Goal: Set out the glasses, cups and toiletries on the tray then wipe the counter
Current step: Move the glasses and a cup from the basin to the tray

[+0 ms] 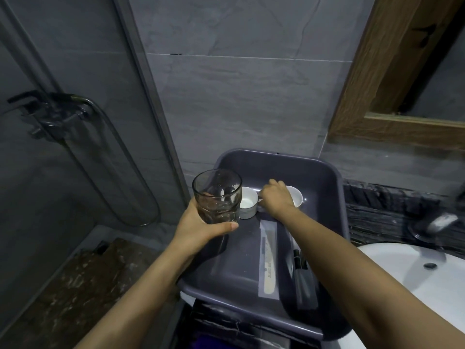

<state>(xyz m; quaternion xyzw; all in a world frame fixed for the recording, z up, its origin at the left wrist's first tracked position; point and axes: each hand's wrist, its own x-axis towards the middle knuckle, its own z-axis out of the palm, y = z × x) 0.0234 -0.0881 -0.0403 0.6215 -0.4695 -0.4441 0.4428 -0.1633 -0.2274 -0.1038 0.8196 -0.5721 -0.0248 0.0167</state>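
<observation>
A dark grey plastic tray (324, 172) stands on the counter against the tiled wall. My left hand (201, 226) grips a clear drinking glass (217, 195) from below, holding it upright over the tray's left rim. Two white cups stand at the back of the tray: the left cup (247, 204) is free, and my right hand (275, 199) is closed over the near side of the right cup (297, 195), apparently at its handle. A wrapped comb (268, 258) lies lengthwise in the tray. A second wrapped toiletry (300, 268) lies to its right, partly hidden by my right forearm.
A white sink basin (407, 270) with a drain sits to the right, a chrome faucet (440, 221) behind it on the dark stone counter (377, 212). A wood-framed mirror (392, 79) hangs upper right. A glass shower partition (75, 137) stands left.
</observation>
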